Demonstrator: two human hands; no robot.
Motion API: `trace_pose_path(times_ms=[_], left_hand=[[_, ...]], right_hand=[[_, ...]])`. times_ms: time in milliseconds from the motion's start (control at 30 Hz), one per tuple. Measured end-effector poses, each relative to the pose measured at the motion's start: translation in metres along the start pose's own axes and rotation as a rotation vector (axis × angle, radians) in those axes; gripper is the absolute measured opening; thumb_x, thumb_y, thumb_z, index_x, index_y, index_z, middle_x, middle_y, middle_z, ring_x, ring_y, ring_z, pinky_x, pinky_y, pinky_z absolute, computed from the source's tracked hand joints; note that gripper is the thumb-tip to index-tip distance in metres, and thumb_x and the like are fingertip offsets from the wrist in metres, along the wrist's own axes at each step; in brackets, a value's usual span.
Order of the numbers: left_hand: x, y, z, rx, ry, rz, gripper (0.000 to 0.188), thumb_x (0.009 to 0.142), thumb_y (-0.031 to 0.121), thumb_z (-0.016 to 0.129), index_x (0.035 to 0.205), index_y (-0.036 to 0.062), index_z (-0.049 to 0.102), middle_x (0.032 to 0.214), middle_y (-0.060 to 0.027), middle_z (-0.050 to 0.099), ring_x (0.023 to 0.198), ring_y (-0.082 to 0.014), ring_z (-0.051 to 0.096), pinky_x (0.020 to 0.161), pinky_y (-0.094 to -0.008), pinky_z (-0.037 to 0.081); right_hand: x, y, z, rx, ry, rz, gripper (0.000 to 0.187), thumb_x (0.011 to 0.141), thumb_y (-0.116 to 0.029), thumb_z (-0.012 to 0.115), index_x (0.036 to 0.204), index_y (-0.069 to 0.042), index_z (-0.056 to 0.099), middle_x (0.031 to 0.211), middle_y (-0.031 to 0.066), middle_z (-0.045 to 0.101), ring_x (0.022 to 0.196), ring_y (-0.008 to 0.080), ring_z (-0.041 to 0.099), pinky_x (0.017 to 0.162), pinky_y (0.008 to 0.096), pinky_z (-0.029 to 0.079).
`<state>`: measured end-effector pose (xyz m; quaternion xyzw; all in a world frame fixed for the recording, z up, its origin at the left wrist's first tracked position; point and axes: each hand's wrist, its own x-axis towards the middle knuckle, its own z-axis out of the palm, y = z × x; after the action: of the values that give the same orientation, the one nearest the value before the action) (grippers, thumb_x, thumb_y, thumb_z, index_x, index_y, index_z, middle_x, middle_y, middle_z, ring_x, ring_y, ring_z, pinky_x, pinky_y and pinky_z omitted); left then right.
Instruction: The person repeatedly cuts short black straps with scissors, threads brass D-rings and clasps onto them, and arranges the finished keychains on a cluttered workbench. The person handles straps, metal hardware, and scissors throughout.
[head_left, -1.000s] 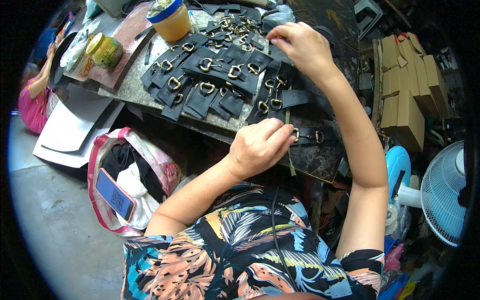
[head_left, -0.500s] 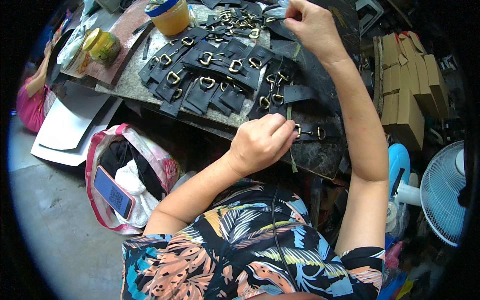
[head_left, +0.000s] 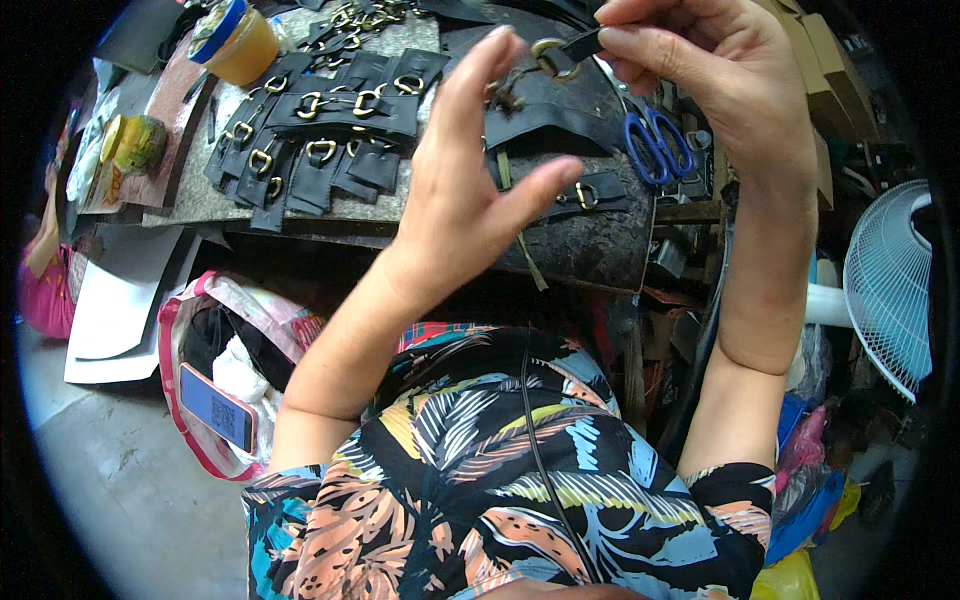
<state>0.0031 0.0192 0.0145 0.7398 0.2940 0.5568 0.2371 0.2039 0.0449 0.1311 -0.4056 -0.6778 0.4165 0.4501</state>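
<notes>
My right hand (head_left: pixel 715 70) pinches the end of a black leather strap (head_left: pixel 580 47) with a brass-coloured ring, held above the far right of the table. My left hand (head_left: pixel 450 185) is raised over the table's front, thumb and fingers apart, holding nothing; its fingertips are near the ring's side. Beyond it lies a flat black leather strip (head_left: pixel 550 127). A shorter strap with metal rings (head_left: pixel 592 193) rests beside my left thumb. To the left, several black straps with brass-coloured rings (head_left: pixel 345 115) overlap in a pile. A thin greenish ribbon (head_left: pixel 530 262) hangs at the table edge.
Blue-handled scissors (head_left: pixel 655 148) lie right of the leather strip. A blue-rimmed tub of amber stuff (head_left: pixel 245 50) and a yellow-green jar (head_left: pixel 138 145) stand at the left. Below are a bag (head_left: pixel 170 370) with a phone (head_left: pixel 215 405); a fan (head_left: pixel 895 285) stands at right.
My left hand has risen from the near strap and opened. My right hand now holds a ringed strap out plainly. The view has shifted, and the scissors now show.
</notes>
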Motion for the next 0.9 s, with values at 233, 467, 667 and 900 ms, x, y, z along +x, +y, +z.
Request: trace_pose_path(times_ms=[233,467,667,900], left_hand=[[0.034,-0.013,0.001,0.102,-0.230,-0.124,0.024,0.089,0.009,0.075,0.113,0.0054,0.071,0.094,-0.0121,0.066,0.078,-0.0254,0.068,0.074,-0.0340,0.054],[0.018,-0.034,0.026,0.778,-0.476,0.128,0.028,0.082,0.011,0.074,0.109,0.0100,0.075,0.105,-0.0112,0.064,0.101,-0.0315,0.060,0.088,-0.0398,0.052],[0.010,-0.029,0.018,0.710,-0.430,0.156,0.032,0.080,0.004,0.068,0.112,0.0065,0.072,0.107,-0.0112,0.067,0.100,-0.0302,0.060,0.088,-0.0394,0.052],[0.003,-0.027,0.002,0.781,-0.301,0.200,0.012,0.076,0.009,0.065,0.086,0.0076,0.070,0.092,-0.0059,0.066,0.095,-0.0269,0.060,0.085,-0.0383,0.051]], right_hand=[[-0.027,0.075,-0.032,-0.153,0.007,0.096,0.006,0.094,-0.013,0.071,0.098,-0.009,0.071,0.083,-0.0039,0.068,0.069,0.0011,0.056,0.061,0.0162,0.044],[-0.064,0.115,-0.015,-1.032,0.162,0.014,0.024,0.081,-0.022,0.080,0.104,-0.016,0.075,0.103,0.0034,0.071,0.094,0.0291,0.068,0.083,0.0417,0.055],[-0.081,0.124,-0.033,-1.119,0.203,0.010,0.040,0.077,-0.026,0.083,0.116,-0.018,0.074,0.125,0.0065,0.065,0.112,0.0320,0.063,0.097,0.0442,0.052],[-0.058,0.137,-0.040,-1.131,0.283,-0.181,0.032,0.082,-0.022,0.078,0.113,-0.015,0.075,0.128,0.0081,0.067,0.116,0.0308,0.062,0.102,0.0437,0.050]])
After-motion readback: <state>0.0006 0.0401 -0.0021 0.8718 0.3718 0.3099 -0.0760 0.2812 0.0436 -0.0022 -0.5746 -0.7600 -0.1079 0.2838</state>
